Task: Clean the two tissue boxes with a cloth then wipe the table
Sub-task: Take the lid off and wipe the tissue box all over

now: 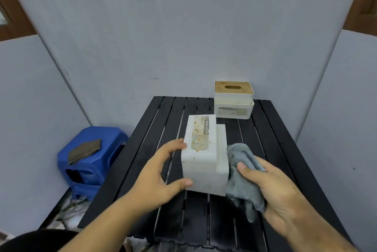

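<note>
The near box lies tipped on its side at the worktop's centre, stained label up. It looks like light, stiff, smooth plastic, so I judge it could slide; best held across its 2 end faces. My left hand spans it, thumb and fingers spread on the 9 o'clock side. My right hand pinches the soft cloth against its 3 o'clock side. Box 2 stands at 1 o'clock.
</note>
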A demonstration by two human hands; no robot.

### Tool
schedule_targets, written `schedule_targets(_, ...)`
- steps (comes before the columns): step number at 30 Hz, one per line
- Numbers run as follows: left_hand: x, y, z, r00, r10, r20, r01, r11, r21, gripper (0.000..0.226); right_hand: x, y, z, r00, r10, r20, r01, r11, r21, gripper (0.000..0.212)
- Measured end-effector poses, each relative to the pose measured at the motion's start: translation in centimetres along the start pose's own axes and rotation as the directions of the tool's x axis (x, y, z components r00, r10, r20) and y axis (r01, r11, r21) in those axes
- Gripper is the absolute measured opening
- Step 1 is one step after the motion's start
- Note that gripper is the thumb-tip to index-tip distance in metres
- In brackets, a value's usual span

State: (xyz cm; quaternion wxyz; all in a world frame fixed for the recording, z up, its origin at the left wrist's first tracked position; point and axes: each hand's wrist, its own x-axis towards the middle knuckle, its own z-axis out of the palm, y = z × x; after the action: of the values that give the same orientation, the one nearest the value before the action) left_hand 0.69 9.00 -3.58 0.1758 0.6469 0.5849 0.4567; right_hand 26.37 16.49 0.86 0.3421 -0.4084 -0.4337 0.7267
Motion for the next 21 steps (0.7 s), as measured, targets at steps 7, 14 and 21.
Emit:
schedule_targets(7,0.9,-1.2,0.4,0.992,0.097,-0.084,-0.094,0.995,0.041,0.058,-0.4,-1.8,-0.7,0.971,-0.235,0.037,0.235,0.919,-0.317,0.022)
schedule_targets(14,1.7,-2.1,1.0,0.972,0.216,-0.092,-0.219,0.976,-0.021,0.045,3.4,-2.2,-0.4,0.737,-0.341,0.583,0.614,-0.02,-0.789,0.028)
schedule_targets(21,1.8,-2.3,1.6,0.96,0.238,-0.147,-0.241,0.971,-0.003,0.046,11.1,-6.3,-0.3,0.817,-0.332,0.472,0.465,-0.107,-0.879,0.024)
